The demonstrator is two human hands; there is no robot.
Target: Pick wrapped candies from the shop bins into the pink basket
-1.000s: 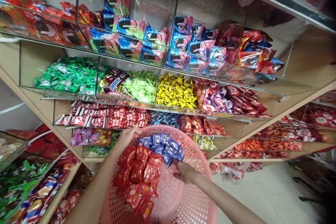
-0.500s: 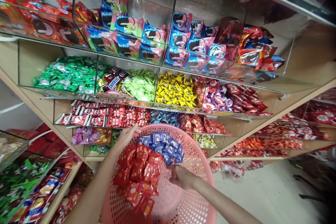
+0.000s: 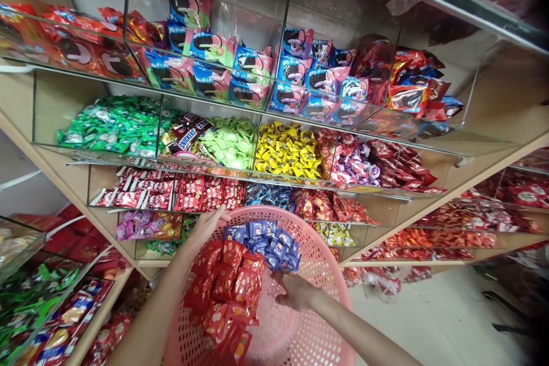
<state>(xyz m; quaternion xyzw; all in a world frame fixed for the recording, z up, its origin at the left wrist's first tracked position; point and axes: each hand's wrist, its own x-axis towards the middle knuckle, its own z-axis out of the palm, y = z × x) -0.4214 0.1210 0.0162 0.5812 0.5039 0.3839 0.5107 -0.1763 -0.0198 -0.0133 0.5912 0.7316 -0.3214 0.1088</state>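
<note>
The purple packets [image 3: 266,243] lie in a loose heap against the far wall of the pink basket [image 3: 319,266], just beside my right grip [image 3: 298,291]. My fingers there are loosely curled, thumb apart, and I see nothing held between them. The packets look small, light and slick; I'd judge a pinch at a crimped edge surest, since squeezing the middle might crush what's inside. The red packets [image 3: 234,280], piled on the left, seem larger but just as slippery. My left grip [image 3: 208,227] lies over the basket's far-left rim; how tightly it closes, I cannot tell. The basket looks like thin, slightly springy plastic, best held by that rim. Beyond stand shelves of sweets, yellow ones [image 3: 287,151] among them.
</note>
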